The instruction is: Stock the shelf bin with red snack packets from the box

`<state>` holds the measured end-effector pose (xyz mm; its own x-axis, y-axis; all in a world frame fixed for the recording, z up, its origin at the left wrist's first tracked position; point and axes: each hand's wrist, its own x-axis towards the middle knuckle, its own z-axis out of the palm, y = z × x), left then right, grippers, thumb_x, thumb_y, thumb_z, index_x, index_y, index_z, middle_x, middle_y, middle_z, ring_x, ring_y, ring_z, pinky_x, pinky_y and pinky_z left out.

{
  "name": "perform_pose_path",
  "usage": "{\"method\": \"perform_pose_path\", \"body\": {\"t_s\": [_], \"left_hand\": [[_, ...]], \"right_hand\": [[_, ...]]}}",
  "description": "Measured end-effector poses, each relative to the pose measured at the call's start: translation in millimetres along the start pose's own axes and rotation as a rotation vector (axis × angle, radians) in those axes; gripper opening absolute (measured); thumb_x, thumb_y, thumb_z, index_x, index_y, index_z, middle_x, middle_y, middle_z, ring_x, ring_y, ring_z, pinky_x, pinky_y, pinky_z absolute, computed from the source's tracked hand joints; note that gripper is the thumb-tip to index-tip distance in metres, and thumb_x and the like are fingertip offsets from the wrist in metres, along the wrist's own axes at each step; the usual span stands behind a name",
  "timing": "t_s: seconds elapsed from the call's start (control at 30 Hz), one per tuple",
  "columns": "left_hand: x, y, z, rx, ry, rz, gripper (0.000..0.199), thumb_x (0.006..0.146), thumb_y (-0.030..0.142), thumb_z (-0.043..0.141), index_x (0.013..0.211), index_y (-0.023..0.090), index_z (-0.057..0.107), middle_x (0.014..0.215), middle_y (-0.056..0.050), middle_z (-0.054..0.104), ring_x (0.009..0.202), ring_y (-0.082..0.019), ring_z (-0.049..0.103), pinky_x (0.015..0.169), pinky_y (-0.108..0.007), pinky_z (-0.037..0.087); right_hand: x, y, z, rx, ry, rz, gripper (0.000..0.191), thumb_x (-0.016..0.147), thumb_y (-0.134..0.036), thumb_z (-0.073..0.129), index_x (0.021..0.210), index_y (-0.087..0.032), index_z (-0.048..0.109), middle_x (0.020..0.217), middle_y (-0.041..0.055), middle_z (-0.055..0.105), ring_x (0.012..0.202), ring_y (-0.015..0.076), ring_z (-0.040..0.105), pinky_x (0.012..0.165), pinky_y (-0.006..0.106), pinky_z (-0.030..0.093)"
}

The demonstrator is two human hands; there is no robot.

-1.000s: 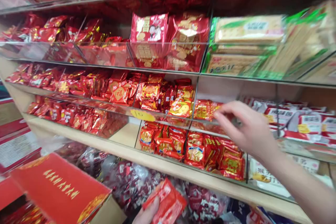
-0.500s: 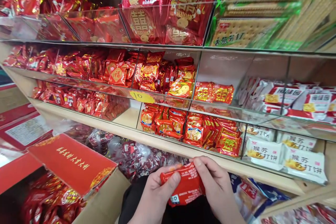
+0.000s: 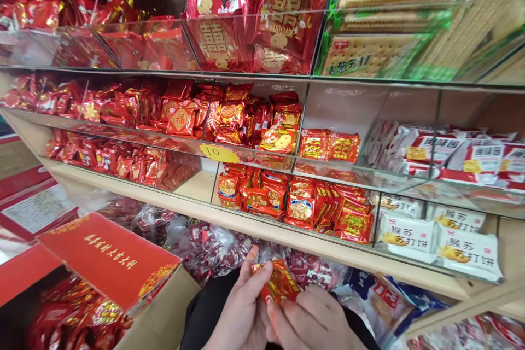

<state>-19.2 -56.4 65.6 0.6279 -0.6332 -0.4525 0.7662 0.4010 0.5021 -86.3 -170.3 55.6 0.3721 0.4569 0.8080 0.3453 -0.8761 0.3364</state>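
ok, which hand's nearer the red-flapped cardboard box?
Left. The left hand is right of the red-flapped cardboard box in view, apart from it, thumb on the red-and-gold packet; the right hand is farther right, beyond the left.

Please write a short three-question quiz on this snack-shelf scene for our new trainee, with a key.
1. What are the left hand and right hand both touching?
2. True or false: the yellow "10" tag is left of the white soda-cracker packs in this view.
3. The packets inside the open carton are mainly: a) green, b) white, c) red.

Key: 1. A red-and-gold snack packet. 2. True. 3. c.
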Motion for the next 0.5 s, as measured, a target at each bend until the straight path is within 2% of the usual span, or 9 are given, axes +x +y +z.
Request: {"method": "perform_pose_path", "body": {"t_s": [0.07,0.13,0.17,0.23,0.3,0.33,0.4,0.43,0.5], "left_hand": [[0,2,0.5,0.019,0.03,0.111,0.055,0.077,0.012,0.055,0.125,0.029,0.032,0.07,0.0,0.068,0.056,-0.011,0.061,0.057,-0.023,0.047],[0,4,-1.3,0.026,-0.006,0.163,0.051,0.078,0.012,0.054,0.122,0.028,0.036,0.08,-0.003,0.069,0.063,-0.012,0.063,0.063,-0.026,0.049],[-1,5,-2.4,0.032,-0.025,0.181,0.049,0.078,0.013,0.054,0.121,0.027,0.038,0.086,-0.005,0.069,0.068,-0.013,0.065,0.066,-0.027,0.049],[-3,6,-4.2,0.033,-0.082,0.19,0.047,0.079,0.014,0.054,0.12,0.029,0.038,0.096,-0.006,0.068,0.077,-0.015,0.065,0.07,-0.029,0.049],[-4,6,-5.5,0.012,-0.162,0.189,0.045,0.079,0.014,0.053,0.118,0.03,0.039,0.105,-0.005,0.065,0.085,-0.016,0.064,0.075,-0.028,0.048],[-4,6,-6.2,0.011,-0.197,0.193,0.043,0.079,0.013,0.053,0.117,0.03,0.04,0.108,-0.004,0.064,0.088,-0.015,0.063,0.077,-0.027,0.047],[-2,7,-7.6,0.081,-0.217,0.216,0.042,0.078,0.013,0.056,0.115,0.028,0.042,0.104,-0.003,0.066,0.086,-0.014,0.063,0.077,-0.025,0.046],[0,8,-8.4,0.157,-0.205,0.231,0.042,0.076,0.014,0.059,0.114,0.025,0.044,0.098,-0.003,0.068,0.082,-0.013,0.063,0.075,-0.024,0.047],[3,12,-9.9,0.344,-0.167,0.253,0.038,0.071,0.016,0.065,0.107,0.02,0.052,0.084,-0.002,0.07,0.073,-0.011,0.062,0.07,-0.022,0.047]], "right_hand": [[0,-7,1,0.074,-0.018,0.017,0.021,0.084,-0.008,0.044,0.077,-0.018,0.061,0.057,-0.0047,0.064,0.051,0.0106,0.051,0.051,0.027,0.041],[-5,-12,3,0.186,0.034,0.134,0.018,0.087,-0.021,0.046,0.075,-0.019,0.06,0.06,-0.003,0.063,0.056,0.011,0.054,0.058,0.026,0.045],[-9,-15,4,0.24,0.068,0.272,0.015,0.085,-0.026,0.049,0.079,-0.019,0.06,0.067,-0.0005,0.064,0.063,0.0126,0.057,0.062,0.027,0.047],[-15,-18,8,0.424,0.086,0.675,0.02,0.082,-0.031,0.054,0.098,-0.02,0.057,0.086,0.0056,0.065,0.079,0.0169,0.06,0.07,0.03,0.05],[-18,-20,12,0.783,-0.007,1.116,0.031,0.082,-0.03,0.054,0.112,-0.021,0.049,0.099,0.0086,0.063,0.089,0.0193,0.061,0.073,0.031,0.051],[-17,-20,13,1.002,-0.055,1.277,0.032,0.082,-0.031,0.053,0.112,-0.021,0.047,0.101,0.0085,0.063,0.09,0.0196,0.061,0.074,0.031,0.052],[-14,-17,12,1.321,-0.08,1.424,0.028,0.081,-0.035,0.054,0.105,-0.02,0.05,0.098,0.0075,0.064,0.09,0.0199,0.061,0.076,0.032,0.051],[-12,-15,10,1.368,-0.078,1.453,0.028,0.08,-0.036,0.056,0.102,-0.02,0.052,0.096,0.007,0.064,0.089,0.0199,0.061,0.077,0.033,0.05],[-10,-10,5,1.324,-0.107,1.455,0.026,0.077,-0.035,0.059,0.098,-0.02,0.053,0.09,0.0048,0.065,0.084,0.0185,0.061,0.074,0.031,0.049]]}}
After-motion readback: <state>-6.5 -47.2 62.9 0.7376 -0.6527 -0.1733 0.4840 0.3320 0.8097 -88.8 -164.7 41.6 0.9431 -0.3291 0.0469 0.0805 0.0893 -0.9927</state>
